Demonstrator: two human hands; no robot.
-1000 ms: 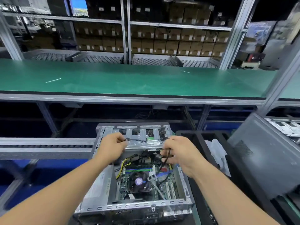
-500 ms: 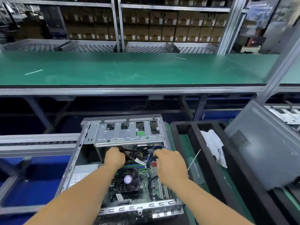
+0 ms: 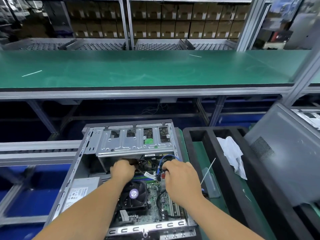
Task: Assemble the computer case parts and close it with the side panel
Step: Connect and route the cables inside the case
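The computer case (image 3: 90,163) lies open on its side, its drive cage (image 3: 135,142) folded down flat over the far end. The side panel (image 3: 285,153) leans well apart to the right, so closing is not yet done. Cabling looks like the step in hand. Both arms reach in under the cage. The left hand (image 3: 123,170) curls around dark cables (image 3: 138,166). The right hand (image 3: 180,174) curls beside the blue cable (image 3: 164,157); whether it grips it I cannot tell.

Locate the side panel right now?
Head view, far right: the grey side panel stands tilted, off the open computer case, just right of the black foam tray holding a white cloth.
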